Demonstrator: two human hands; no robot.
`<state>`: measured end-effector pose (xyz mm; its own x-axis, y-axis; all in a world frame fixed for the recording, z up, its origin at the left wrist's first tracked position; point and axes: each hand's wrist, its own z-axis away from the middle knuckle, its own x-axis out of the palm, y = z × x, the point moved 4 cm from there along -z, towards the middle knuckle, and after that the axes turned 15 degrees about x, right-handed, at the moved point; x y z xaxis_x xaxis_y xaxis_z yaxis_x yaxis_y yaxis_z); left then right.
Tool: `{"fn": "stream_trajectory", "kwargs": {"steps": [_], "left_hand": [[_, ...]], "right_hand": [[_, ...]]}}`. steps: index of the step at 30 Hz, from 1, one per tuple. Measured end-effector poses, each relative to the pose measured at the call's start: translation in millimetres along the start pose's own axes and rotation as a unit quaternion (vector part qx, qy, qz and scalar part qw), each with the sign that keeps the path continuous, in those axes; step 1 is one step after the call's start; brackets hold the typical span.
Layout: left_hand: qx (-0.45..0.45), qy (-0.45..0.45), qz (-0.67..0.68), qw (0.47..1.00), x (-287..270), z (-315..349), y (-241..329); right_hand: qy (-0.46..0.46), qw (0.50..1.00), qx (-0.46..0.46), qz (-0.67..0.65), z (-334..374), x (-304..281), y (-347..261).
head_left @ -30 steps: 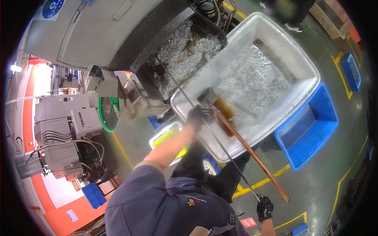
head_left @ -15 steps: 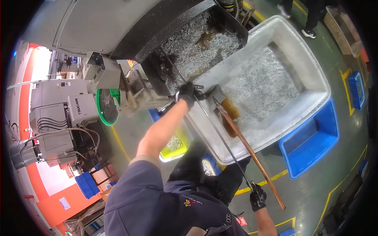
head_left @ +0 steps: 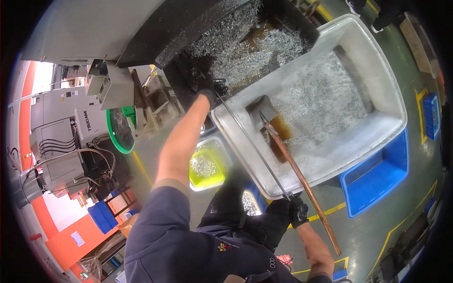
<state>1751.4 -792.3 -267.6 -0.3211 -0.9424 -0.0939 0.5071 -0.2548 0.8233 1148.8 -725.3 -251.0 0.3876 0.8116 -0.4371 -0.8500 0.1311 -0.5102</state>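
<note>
A long, thin metal rod (head_left: 259,154) slants from the dark chip trough down across the near edge of the grey-white tub. Black-gloved, my left hand (head_left: 206,88) is closed round its upper part, over the trough's near corner. My right hand (head_left: 297,211), gloved as well, grips the lower end just outside the tub. Silvery metal shavings (head_left: 255,61) are heaped in the trough beyond my left hand. The rod's far tip is hard to make out there. A shovel (head_left: 302,179) with a wooden handle leans over the tub's rim to the right of the rod, its blade inside.
The big tub (head_left: 394,127) contains shavings and brownish liquid. A blue bin (head_left: 349,188) stands under its right side. Left of my legs is a yellow-green container (head_left: 214,177). Machines (head_left: 61,113) line the left. At the upper right stands another person (head_left: 389,19).
Both hands have moved forward and left with the rod, pushing it farther into the trough. My right hand is now close to the tub's near edge. The shovel stays leaning there.
</note>
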Motion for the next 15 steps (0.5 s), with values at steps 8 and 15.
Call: {"fn": "stream_trajectory", "kwargs": {"steps": [8,15], "left_hand": [[0.014,-0.013,0.024,1.000,-8,-54,-2],[0.021,-0.045,0.049,0.998,9,-143,-29]], "right_hand": [[-0.110,0.985,-0.010,-0.132,-60,29,-150],[-0.043,0.961,-0.162,-0.220,-158,75,-276]]}}
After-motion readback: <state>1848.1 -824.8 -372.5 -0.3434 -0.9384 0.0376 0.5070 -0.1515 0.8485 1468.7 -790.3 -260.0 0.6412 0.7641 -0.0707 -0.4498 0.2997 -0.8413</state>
